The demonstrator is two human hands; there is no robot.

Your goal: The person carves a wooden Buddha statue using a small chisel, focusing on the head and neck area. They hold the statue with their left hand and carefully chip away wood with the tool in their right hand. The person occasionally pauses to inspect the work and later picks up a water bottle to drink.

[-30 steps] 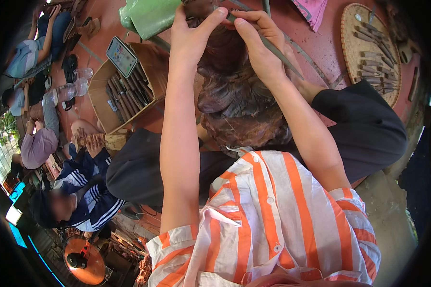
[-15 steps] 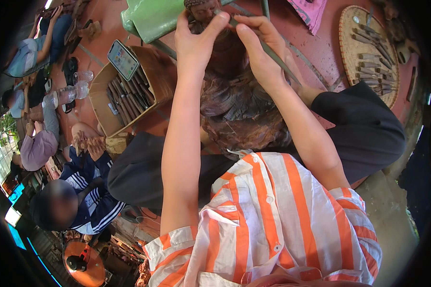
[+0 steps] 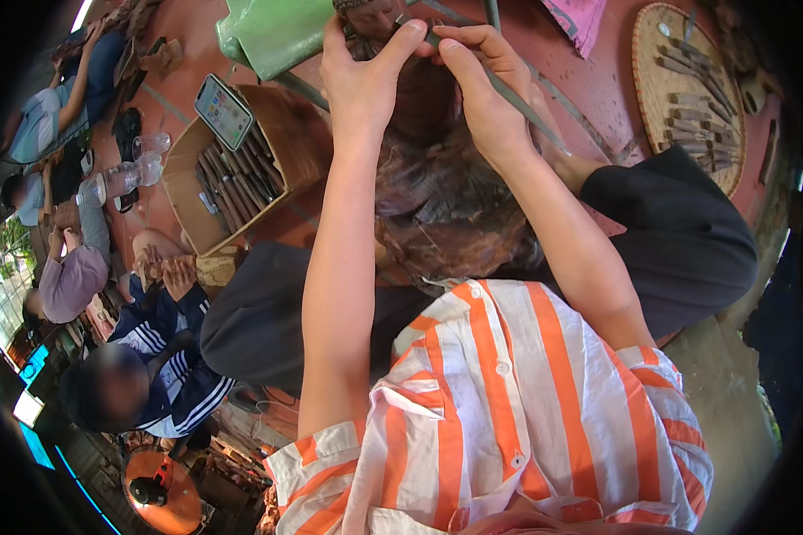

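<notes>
Wood, dark and carved into a small head, forms the far end of the figure (image 3: 379,18) on which both hands work. The right hand (image 3: 482,98) has its grip pressed together around a long slim chisel (image 3: 509,94), thumb and fingers pinching the shaft near its tip while the handle runs back, down and right, past the wrist. The left hand (image 3: 361,85) has its grip closed on the carving, thumb stretched across to meet the tool's tip and steady it. Against the view half a second ago, both hands sit a little lower and nearer in the picture and the carved head shows more fully above the fingers; the tool's tip remains at the same spot on the head, which suggests fine cutting in progress rather than a change of place. The carving lies lengthwise on the lap, its rough brown body (image 3: 446,196) running near from the hands, between the forearms, over black trousers (image 3: 687,241) and toward the orange-striped shirt (image 3: 509,401).

To the left, a cardboard box (image 3: 285,143) on the red floor (image 3: 598,80) holds more chisels, with a phone (image 3: 223,111) laid on top. Far right, a round woven tray (image 3: 651,80) carries further tools. A green stool (image 3: 277,36) stands far left of the hands. Other people (image 3: 152,374) sit at the left.
</notes>
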